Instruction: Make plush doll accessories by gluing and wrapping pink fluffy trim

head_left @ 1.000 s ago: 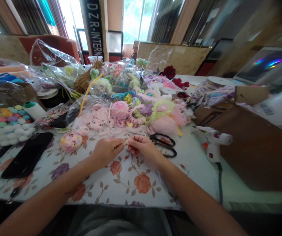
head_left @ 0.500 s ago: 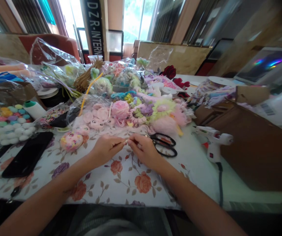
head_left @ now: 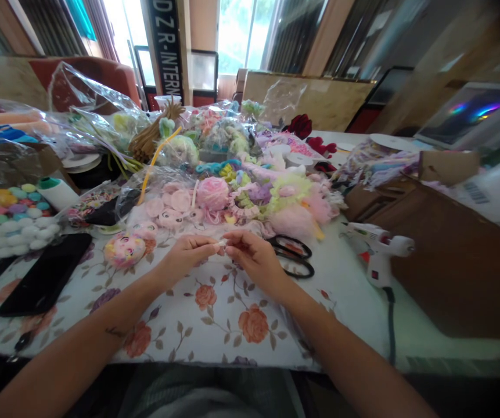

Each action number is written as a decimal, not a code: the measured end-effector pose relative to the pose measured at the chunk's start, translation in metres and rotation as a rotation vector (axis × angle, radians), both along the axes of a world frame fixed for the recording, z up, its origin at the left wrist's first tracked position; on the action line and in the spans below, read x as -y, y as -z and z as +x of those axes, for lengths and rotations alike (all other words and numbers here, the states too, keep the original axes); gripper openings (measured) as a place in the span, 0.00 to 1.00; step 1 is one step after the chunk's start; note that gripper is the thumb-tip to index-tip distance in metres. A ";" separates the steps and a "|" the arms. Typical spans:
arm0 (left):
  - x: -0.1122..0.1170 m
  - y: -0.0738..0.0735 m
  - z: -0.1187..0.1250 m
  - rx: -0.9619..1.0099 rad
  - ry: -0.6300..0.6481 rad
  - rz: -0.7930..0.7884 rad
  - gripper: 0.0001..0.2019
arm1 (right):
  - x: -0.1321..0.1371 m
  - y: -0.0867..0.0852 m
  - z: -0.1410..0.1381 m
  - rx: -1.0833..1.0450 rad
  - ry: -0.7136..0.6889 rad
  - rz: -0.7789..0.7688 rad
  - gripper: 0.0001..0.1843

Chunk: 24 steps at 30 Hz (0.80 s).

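Note:
Over the flowered tablecloth (head_left: 158, 331), my left hand (head_left: 189, 255) and my right hand (head_left: 254, 260) meet fingertip to fingertip. Both are closed in a pinch on a small whitish piece (head_left: 222, 244), too small and blurred to name. Black-handled scissors (head_left: 295, 264) lie just right of my right hand, their blades partly hidden behind it. Left of my left hand rests a round pink-and-yellow doll face piece (head_left: 124, 249). Beyond my hands sit a ball of pink yarn (head_left: 213, 194) and pink plush pieces (head_left: 171, 210).
A white glue gun (head_left: 379, 249) stands at right, its cord running to the front edge, beside a brown cardboard box (head_left: 450, 261). At left lie a black phone (head_left: 46, 276) and bagged pompoms (head_left: 23, 232). Flowers, ribbons and plastic bags crowd the back.
My fingers have shifted slightly around the small whitish piece, and more of it shows between them. My left hand has turned a little. The scissors and other things stay put.

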<state>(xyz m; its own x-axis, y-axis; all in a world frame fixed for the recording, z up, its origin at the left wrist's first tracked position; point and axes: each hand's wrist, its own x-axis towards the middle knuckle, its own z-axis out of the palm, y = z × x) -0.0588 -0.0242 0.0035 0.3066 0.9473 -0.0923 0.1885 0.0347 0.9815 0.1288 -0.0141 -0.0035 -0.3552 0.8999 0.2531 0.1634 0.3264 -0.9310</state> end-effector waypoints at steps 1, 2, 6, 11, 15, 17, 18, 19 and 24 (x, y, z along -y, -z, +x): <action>0.000 -0.001 0.000 0.012 0.016 -0.028 0.16 | 0.000 0.001 0.000 0.029 -0.008 0.048 0.10; 0.001 -0.001 0.000 0.017 0.032 -0.045 0.15 | 0.000 0.001 0.000 0.055 -0.016 0.091 0.09; 0.003 -0.005 0.000 0.003 0.075 -0.060 0.15 | 0.001 -0.002 0.001 0.124 -0.036 0.225 0.08; 0.004 -0.005 0.000 -0.155 0.131 0.146 0.16 | 0.002 -0.007 0.003 0.105 -0.083 0.110 0.12; 0.007 0.002 0.001 -0.419 0.115 0.475 0.17 | 0.001 -0.004 0.001 -0.021 -0.097 -0.137 0.12; 0.007 0.005 0.002 -0.519 0.073 0.580 0.17 | 0.001 -0.001 -0.001 -0.083 -0.079 -0.231 0.13; 0.006 0.006 0.002 -0.533 0.054 0.596 0.17 | 0.001 -0.001 -0.002 -0.106 -0.066 -0.261 0.13; 0.006 0.007 0.002 -0.528 0.042 0.590 0.17 | 0.001 0.000 -0.003 -0.125 -0.051 -0.280 0.13; 0.004 0.008 0.002 -0.544 0.044 0.595 0.18 | 0.001 0.000 -0.005 -0.232 -0.009 -0.438 0.10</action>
<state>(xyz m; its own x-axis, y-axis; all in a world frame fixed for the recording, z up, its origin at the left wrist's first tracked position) -0.0568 -0.0280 -0.0048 0.4024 0.8726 0.2769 0.6341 -0.4838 0.6032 0.1235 -0.0149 -0.0037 -0.3425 0.9365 -0.0751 -0.0656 -0.1035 -0.9925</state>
